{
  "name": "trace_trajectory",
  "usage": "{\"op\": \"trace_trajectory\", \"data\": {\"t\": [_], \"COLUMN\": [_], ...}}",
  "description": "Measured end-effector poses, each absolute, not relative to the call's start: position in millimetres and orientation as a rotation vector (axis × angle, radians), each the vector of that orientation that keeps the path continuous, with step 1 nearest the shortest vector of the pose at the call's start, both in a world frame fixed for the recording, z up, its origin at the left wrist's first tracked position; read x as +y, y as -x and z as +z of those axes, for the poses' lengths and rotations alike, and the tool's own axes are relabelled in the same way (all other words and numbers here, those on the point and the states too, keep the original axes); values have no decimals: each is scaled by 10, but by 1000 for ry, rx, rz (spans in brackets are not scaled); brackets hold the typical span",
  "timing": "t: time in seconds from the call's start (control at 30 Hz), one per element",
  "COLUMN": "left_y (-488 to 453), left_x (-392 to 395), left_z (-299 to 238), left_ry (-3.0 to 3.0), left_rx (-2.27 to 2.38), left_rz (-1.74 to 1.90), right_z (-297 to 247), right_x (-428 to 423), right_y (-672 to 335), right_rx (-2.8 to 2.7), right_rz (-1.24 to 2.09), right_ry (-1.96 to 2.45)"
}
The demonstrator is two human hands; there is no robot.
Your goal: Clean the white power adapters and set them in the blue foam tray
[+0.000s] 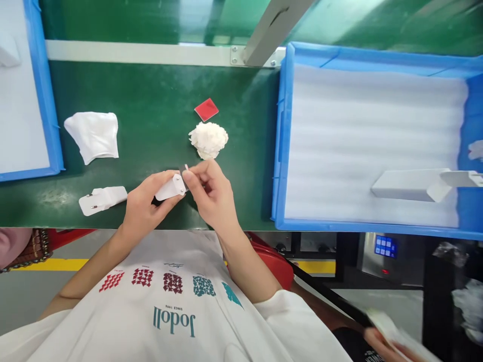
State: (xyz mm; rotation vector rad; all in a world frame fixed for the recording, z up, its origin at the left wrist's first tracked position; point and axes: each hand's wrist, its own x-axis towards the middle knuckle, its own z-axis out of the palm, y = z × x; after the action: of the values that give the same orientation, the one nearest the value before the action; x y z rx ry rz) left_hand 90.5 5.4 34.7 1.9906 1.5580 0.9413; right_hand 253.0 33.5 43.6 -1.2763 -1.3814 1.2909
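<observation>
My left hand (142, 203) is closed round a white power plug adapter (168, 189), whose end face with metal pins is turned to the right. Thumb and fingers of my right hand (213, 198) pinch a small thin grey piece (183, 172) against that end; its kind is too small to make out. Left of my left hand, a second white plug adapter (102, 199) lies on the green table with its pins showing. Beyond my hands sit a crumpled cream-white heap (209, 140) and a red square pad (207, 109). A folded white cloth (94, 136) lies farther left.
On the right stands a blue tray (284, 146) lined with white sheet, holding a white box-like piece (411, 185). Another blue tray (45, 95) is at the left. A metal rail (139, 52) crosses the table's back. Another person's hand (385, 344) shows at lower right.
</observation>
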Motion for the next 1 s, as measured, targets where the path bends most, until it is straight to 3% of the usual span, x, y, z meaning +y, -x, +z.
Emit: {"op": "trace_trajectory", "data": {"t": [0.5, 1.0], "left_y": [-906, -897], "left_x": [53, 80], "left_z": [337, 370], "left_ry": [-2001, -2009], "left_rx": [1543, 1501], "left_rz": [946, 925], "right_z": [356, 479], "right_x": [280, 245], "right_y": [-2591, -2528], "right_rx": [-1092, -1378], "right_rz": [1344, 1185], "right_ry": [1198, 1315]}}
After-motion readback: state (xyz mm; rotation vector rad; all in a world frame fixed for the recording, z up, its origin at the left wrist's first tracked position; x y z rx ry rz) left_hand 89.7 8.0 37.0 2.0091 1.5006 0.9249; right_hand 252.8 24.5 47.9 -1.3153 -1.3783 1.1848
